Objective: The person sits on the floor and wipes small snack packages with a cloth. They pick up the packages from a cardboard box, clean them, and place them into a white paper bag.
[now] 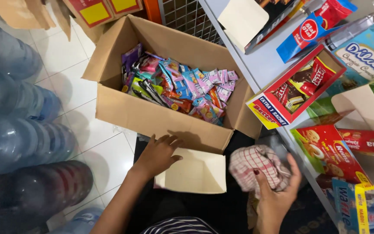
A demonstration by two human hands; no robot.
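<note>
An open cardboard box (122, 108) stands on the tiled floor, filled with several colourful snack sachets (178, 86). My left hand (157, 155) rests flat, fingers spread, on the box's near flap (195, 173). My right hand (275, 190) grips a bunched red-and-white checked cloth (256, 164), held just right of the flap and beside the shelf edge.
Large blue water jugs (18, 130) line the left side. A white shelf (260, 60) on the right carries open display boxes of biscuits and wafers (295, 91). More cardboard boxes (96, 13) and a wire rack (187, 17) stand behind.
</note>
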